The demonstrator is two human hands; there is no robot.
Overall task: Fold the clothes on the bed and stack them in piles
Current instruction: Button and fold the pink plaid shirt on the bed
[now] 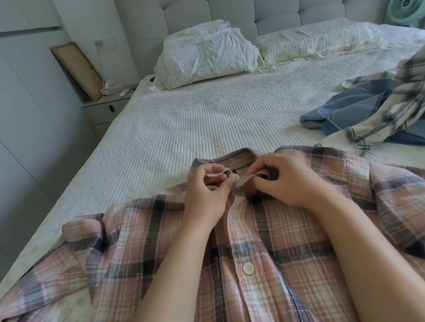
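Pink plaid shirt lay flat on the bed, lower centre of frame. Left hand and right hand pinched its collar with curled fingers.

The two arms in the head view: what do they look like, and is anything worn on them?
Both forearms are bare up to the picture's lower edge: no sleeve, watch or bracelet shows. The left hand and right hand wear no gloves, and I can see no rings. Fingernails look short; the picture is too soft to tell whether they are painted.
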